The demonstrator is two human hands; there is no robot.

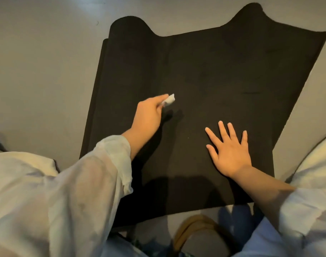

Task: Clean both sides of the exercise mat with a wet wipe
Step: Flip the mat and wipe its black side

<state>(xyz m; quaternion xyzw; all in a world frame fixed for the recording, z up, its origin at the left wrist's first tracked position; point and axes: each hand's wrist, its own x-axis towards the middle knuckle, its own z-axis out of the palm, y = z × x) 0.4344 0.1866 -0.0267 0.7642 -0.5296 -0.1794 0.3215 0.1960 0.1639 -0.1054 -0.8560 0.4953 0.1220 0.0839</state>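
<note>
While the black exercise mat (214,75) lies spread on the grey floor (47,71) directly ahead of the person, its far edge curls up in 2 humps and a folded strip runs down its left side. Wet wipe (169,99): small, white, bunched, pinched at the fingertips of the left hand (149,115), over the mat's left-centre; contact with the surface cannot be told, a shadow sits just below it. Right hand (230,149): fingers straight and spread, palm flat on the mat near its right edge, holding nothing. Risks, as judged: the wipe is wadded so small that each pass likely covers a thin stripe, so patches could be missed. Only 1 flat palm anchors the mat; a hard stroke toward the unpinned left side could drag or ruck it. The curled far end and folded strip may hide unwiped surface. A loose pale sleeve (110,164) hangs close to the mat and could trail over damp areas.
</note>
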